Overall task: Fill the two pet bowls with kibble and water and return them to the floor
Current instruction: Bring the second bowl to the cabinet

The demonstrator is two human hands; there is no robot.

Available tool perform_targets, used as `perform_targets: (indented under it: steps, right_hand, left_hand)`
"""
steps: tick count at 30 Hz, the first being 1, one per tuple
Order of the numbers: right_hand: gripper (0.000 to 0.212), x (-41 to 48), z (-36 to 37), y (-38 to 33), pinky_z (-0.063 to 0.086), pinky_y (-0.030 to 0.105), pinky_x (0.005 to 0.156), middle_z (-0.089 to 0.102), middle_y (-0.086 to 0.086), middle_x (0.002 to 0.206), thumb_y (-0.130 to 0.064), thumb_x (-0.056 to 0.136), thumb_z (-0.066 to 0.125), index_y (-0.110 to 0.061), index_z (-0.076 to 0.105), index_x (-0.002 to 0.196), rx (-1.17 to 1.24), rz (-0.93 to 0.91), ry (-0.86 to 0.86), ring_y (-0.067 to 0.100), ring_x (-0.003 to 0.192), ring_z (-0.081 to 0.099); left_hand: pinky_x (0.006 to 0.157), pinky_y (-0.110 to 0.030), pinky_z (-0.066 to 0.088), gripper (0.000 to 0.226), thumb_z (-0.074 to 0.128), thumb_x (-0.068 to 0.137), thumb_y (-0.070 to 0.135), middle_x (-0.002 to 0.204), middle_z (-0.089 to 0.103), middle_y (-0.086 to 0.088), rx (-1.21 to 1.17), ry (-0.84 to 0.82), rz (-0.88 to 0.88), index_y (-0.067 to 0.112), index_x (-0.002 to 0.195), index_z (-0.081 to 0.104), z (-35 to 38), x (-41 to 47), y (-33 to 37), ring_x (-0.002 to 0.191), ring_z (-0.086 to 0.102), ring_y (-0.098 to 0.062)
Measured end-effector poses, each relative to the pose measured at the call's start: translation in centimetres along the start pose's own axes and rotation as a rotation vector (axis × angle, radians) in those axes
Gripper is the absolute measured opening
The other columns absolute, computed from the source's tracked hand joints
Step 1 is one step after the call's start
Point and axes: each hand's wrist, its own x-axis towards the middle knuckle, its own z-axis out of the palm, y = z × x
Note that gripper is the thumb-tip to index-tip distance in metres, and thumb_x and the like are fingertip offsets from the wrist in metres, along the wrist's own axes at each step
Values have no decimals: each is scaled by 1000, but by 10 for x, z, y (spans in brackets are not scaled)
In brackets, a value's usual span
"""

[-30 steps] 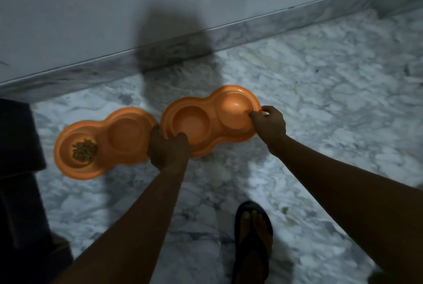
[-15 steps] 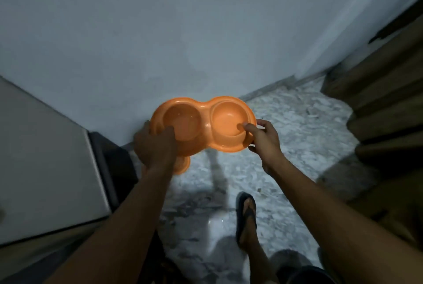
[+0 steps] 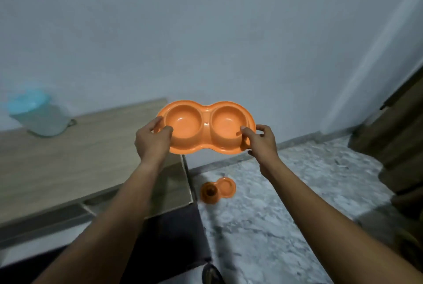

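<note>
Clearly the carrying step is in hand: an orange plastic double pet bowl with two round wells [image 3: 206, 126] is held in the air, at about the height of a light wood-grain tabletop [image 3: 68, 164] and just past its right end, with a pale wall behind. It is gripped at both short ends. The left hand [image 3: 152, 142] is closed on the left end, thumb laid over the rim at the left well and fingers curled beneath. The right hand [image 3: 261, 141] is closed on the right end, thumb hooked over the rim of the right well and fingers wrapped under the edge. Both wells are seen to be empty, so no filling has been done on this dish.

A second orange double bowl [image 3: 218, 189] is left on the grey marbled floor [image 3: 286, 203] below, near the table's corner; something dark lies in its left well, though what it is cannot be made out through the blur.

The held dish is kept mouth-up and close to level, tipped slightly toward the camera, with its long axis running left to right across the view, roughly along the wall. A translucent lidded tub with a pale blue top [image 3: 39, 114] stands at the far left of the table; its contents cannot be told. Next, it is judged, the dish should be set down flat on the tabletop so that a hand is freed for pouring, and kept level as it is lowered.
</note>
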Motion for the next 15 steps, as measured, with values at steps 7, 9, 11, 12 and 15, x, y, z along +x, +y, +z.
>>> perform_targets:
  steps: [7, 9, 11, 12, 15]
  right_hand:
    - [57, -143, 122, -6, 54, 50, 99, 57, 7, 133, -42, 92, 70, -22, 45, 139, -88, -58, -189, 31, 118, 60]
    - [59, -174, 165, -5, 56, 46, 93, 58, 8, 133, -41, 92, 71, -21, 45, 141, -112, -67, -257, 32, 117, 61]
    - [58, -199, 209, -4, 56, 42, 85, 59, 8, 131, -40, 91, 71, -20, 46, 140, -135, -76, -314, 32, 114, 63]
    - [58, -211, 233, -3, 56, 41, 82, 61, 9, 129, -39, 91, 71, -20, 47, 140, -142, -80, -338, 32, 112, 64]
    - [56, -252, 311, 7, 57, 38, 76, 66, 12, 123, -37, 89, 74, -18, 52, 136, -159, -80, -393, 32, 105, 67]
  left_hand:
    - [94, -36, 53, 54, 68, 65, 25, 114, 70, 2, 17, 34, -18, 28, 119, 71, -219, -10, -29, 102, 65, -17]
    - [94, -38, 53, 54, 69, 64, 26, 112, 70, 1, 7, 64, -15, 27, 118, 72, -279, -5, -41, 102, 64, -17]
    - [96, -38, 52, 50, 71, 70, 22, 112, 68, 1, -4, 90, -21, 24, 120, 71, -333, 6, -56, 104, 63, -19]
    - [96, -39, 52, 48, 71, 72, 20, 112, 67, 1, -7, 101, -23, 23, 120, 71, -359, 13, -64, 105, 62, -19]
    - [98, -42, 52, 52, 74, 70, 23, 119, 68, -2, 20, 142, -24, 23, 122, 69, -444, 38, -96, 106, 63, -21]
